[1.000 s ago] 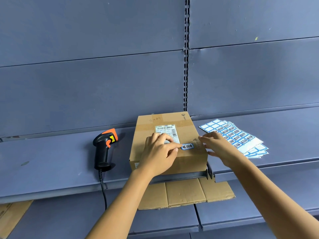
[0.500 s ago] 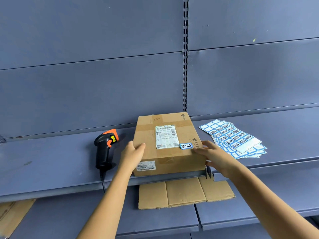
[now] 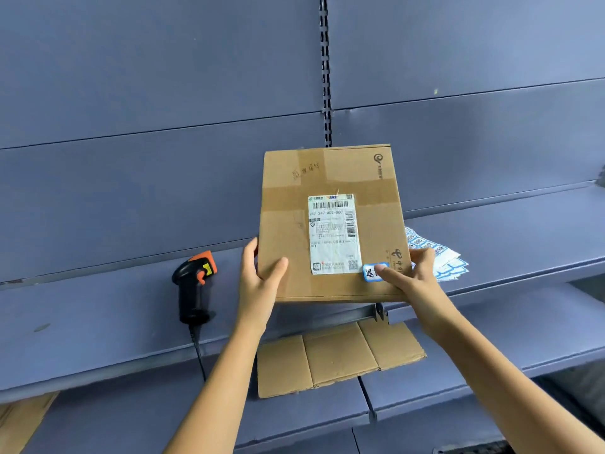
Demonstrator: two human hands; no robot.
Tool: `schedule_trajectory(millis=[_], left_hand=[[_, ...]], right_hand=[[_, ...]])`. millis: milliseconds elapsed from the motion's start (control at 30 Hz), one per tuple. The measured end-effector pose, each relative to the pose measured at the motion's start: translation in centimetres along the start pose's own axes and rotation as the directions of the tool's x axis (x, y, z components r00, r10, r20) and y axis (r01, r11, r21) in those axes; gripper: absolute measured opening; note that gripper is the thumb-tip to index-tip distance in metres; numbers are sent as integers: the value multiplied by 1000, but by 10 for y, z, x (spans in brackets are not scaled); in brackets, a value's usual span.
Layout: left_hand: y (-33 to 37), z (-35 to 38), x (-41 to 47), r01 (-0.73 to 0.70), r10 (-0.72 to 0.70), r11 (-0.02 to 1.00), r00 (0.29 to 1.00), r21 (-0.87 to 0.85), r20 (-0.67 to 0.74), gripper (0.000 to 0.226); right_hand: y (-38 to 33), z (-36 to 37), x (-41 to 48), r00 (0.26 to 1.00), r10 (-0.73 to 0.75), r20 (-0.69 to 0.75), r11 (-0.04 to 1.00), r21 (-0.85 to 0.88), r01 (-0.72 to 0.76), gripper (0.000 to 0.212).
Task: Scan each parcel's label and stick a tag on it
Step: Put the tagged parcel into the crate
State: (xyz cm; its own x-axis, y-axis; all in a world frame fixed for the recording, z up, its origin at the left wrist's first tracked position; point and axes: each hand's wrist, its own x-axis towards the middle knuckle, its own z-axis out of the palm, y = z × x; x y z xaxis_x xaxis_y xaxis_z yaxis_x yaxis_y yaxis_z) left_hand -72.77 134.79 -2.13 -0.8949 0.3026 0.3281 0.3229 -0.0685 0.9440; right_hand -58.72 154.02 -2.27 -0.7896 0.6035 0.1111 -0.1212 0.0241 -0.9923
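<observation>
The brown cardboard parcel has come up off the shelf since half a second ago: then it lay flat on the shelf board, and now it is raised and tipped so that its top face looks straight at the camera, with its lower edge clear of the shelf front. The scanner and the sticker sheets have stayed where they were.

The blue-grey metal shelving fills the view, its back panels split by a slotted upright. The parcel is held in front of it, between the two hands. On the lower shelf board beneath it lies a flat creased piece of cardboard.

The left hand grips the parcel's lower left edge, thumb on the front face and fingers behind. The right hand grips the lower right corner the same way, its thumb lying across the front.

A fanned stack of blue-and-white sticker sheets lies on the shelf just behind the right hand, partly hidden by the parcel. The black handheld scanner with an orange head stands upright on the shelf to the left, its cable dropping over the shelf edge.

A white shipping label sits right of centre on the parcel's face. The blue-bordered white tag is stuck just beside the label's lower right corner, half covered by the right thumb.
</observation>
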Motion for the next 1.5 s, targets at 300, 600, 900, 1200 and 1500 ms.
schedule_trajectory(millis=[300,600,900,1200,1500], left_hand=[[-5,45,-96,2,39,995,916,-102,399,50],[-12,138,-208,77,-6,994,725,-72,688,61],[-22,270,-293,121,-34,992,499,-31,866,52],[-98,334,-301,164,-215,974,439,158,872,61],[-224,379,-255,149,-395,919,290,366,872,55]], right_hand=[[22,-59,-155,876,68,-477,994,112,-16,29],[42,-153,-311,667,193,-719,976,208,-59,13],[72,-257,-392,541,276,-794,957,279,-79,52],[145,-317,-374,448,515,-731,857,450,-252,18],[281,-331,-312,387,719,-577,692,648,-318,33]])
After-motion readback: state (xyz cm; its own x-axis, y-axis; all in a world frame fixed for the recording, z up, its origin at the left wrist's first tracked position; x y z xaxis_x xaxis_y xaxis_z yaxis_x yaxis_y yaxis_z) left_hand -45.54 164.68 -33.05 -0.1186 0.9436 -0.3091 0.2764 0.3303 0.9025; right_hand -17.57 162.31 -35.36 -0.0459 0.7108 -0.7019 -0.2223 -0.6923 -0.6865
